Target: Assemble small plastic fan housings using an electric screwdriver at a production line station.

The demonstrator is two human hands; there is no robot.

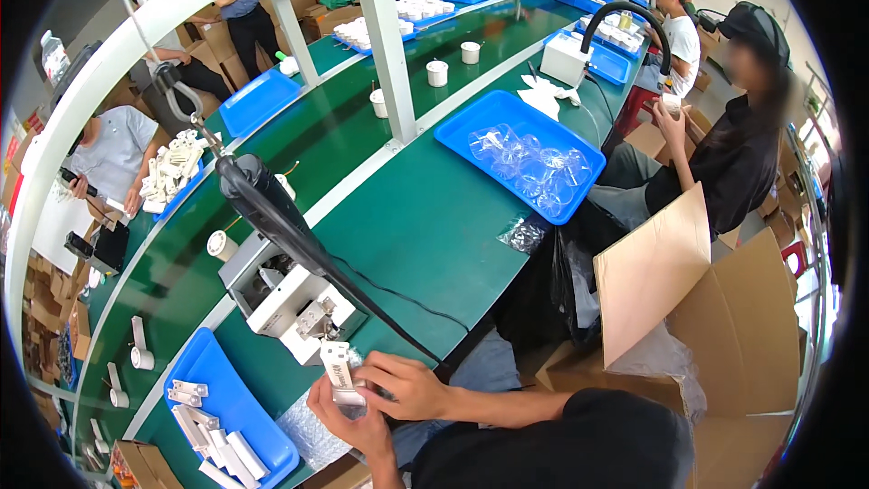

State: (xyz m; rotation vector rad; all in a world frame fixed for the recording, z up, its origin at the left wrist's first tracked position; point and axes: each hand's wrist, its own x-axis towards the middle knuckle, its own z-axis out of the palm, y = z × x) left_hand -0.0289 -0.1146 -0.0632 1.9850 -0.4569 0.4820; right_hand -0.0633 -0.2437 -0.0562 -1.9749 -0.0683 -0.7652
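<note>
A small white rectangular plastic part with dark print on its face is held between both my hands, just in front of a white-and-grey benchtop machine. My left hand grips its lower end from the near side, fingers closed. From the right, my right hand reaches in with bent fingers closed on the part's side. A black electric screwdriver hangs on a hook over the machine. Left of my hands, a blue tray holds several long white plastic pieces. Clear bubble wrap lies between the tray and my hands.
A blue tray of clear plastic domes stands farther along the green bench. White cups sit on the green conveyor. An open cardboard box is at my right. Co-workers sit around; one person holds a white cup.
</note>
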